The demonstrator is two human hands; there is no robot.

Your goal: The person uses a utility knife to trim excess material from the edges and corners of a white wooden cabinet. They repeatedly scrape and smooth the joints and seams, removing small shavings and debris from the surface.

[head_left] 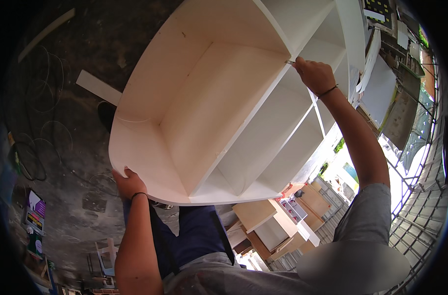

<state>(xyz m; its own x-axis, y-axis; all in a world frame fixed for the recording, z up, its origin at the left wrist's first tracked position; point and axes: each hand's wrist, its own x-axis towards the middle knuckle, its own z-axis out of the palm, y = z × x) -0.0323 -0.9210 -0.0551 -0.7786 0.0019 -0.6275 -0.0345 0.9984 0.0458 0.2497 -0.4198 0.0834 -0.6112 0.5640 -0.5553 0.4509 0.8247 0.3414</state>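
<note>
A large white shelf cabinet with rounded outer corners and several compartments fills the middle of the view, tilted. At its lower left corner, my left hand grips the panel edge, thumb on the near side. My right hand is closed around a small tool with a metal tip; most of the tool is hidden in the fist. That tip meets the front edge of a divider where two panels join. A thin strand curls inside the large left compartment.
On the dark floor at left lie a white board strip, a dark cable and thin curled strands. A purple and black package is at lower left. Wooden cabinets stand behind me, and sheets lean at right.
</note>
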